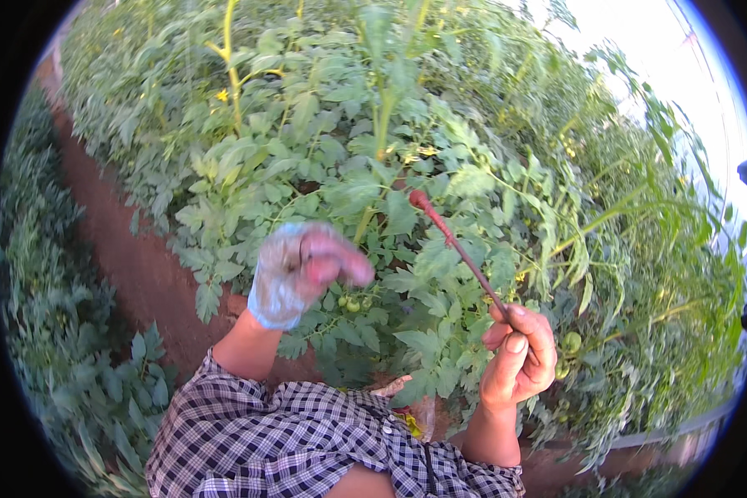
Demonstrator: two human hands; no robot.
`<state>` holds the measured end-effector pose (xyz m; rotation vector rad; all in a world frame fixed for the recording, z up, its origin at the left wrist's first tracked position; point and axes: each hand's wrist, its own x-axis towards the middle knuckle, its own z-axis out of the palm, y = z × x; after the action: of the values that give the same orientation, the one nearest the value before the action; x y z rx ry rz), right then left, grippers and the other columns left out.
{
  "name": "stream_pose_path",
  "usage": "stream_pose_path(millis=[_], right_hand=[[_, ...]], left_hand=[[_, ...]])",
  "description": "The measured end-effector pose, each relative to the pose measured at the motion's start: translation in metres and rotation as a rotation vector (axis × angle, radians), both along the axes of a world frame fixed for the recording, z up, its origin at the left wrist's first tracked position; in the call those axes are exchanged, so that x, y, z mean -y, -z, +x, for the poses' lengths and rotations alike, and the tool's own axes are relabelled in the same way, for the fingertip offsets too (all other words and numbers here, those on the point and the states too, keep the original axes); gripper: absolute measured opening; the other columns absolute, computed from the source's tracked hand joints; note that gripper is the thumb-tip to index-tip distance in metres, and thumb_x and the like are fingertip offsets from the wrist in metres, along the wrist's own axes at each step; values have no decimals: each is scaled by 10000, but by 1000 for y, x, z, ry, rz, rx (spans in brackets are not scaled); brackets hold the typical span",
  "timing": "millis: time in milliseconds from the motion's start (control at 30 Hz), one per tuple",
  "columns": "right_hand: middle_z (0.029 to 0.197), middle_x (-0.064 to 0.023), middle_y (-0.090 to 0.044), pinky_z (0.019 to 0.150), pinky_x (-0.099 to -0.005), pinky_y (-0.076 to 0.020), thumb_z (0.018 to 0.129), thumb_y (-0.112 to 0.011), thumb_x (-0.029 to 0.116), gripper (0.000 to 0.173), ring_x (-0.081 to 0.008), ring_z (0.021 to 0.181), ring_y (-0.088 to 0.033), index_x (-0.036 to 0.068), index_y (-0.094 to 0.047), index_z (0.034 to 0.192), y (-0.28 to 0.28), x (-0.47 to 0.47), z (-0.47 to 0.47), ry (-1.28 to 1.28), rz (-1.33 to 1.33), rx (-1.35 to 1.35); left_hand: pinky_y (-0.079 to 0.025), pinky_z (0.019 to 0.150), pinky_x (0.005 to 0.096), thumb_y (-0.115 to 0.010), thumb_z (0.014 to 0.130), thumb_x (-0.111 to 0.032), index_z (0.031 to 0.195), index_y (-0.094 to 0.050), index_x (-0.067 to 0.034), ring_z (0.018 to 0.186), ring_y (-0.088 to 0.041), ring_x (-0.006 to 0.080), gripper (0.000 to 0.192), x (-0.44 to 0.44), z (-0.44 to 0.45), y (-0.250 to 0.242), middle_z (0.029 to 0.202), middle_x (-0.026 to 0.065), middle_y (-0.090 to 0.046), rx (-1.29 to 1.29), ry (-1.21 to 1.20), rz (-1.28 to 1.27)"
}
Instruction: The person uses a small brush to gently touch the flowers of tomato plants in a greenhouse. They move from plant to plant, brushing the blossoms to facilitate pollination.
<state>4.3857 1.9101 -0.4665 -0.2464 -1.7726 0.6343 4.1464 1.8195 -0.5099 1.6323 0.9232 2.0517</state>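
My right hand [520,364], bare, pinches the lower end of a thin dark stick [478,274] between thumb and fingers. The stick slants up and to the left, and its knobbed upper end [419,199] is coated in red. My left hand [308,271] wears a thin bluish glove with red stains on the fingers. Motion blurs it, so whether it holds anything is hidden. Both hands are in front of leafy tomato plants [342,193]. Small green tomatoes [353,304] hang just right of and below the left hand.
A bare soil path [118,230] runs along the left, with another row of plants [43,299] beyond it. More green tomatoes [571,342] hang right of my right hand. Thick stems [231,68] rise at the back. Bright translucent sheeting [672,56] is at upper right.
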Motion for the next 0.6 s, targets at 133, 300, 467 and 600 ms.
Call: stream_pose_path(millis=[133,300,467,600], right_hand=[[877,-161,-666,617,-271,-511,881,-554,106,203,-180,699,-639,-52,-623,990,1,5,24,-89,-145,-48],[895,-169,-660,650,-288,-518,854,-548,40,191,-214,742,-653,-62,-615,1001,0,9,64,-102,-113,-189],[908,-177,-647,605,-255,-500,870,-539,63,190,-169,681,-621,-62,-615,991,8,2,157,64,-120,-267],[880,-162,-624,553,-222,-462,893,-534,131,197,-120,607,-559,-35,-596,981,12,-12,234,250,-150,-428]], left_hand=[[-487,510,312,-598,844,-172,904,-659,63,643,-638,259,250,-4,12,3,840,187,-661,-276,688,152],[-502,542,300,-682,784,-132,825,-685,30,634,-657,242,167,1,77,-23,734,157,-675,-179,555,-70],[-501,604,300,-667,795,-94,906,-668,-72,684,-656,201,113,-36,179,-47,819,67,-688,-557,309,-59],[-505,628,307,-678,782,-69,948,-662,-107,743,-654,200,171,-78,257,-43,875,51,-679,-745,104,18]])
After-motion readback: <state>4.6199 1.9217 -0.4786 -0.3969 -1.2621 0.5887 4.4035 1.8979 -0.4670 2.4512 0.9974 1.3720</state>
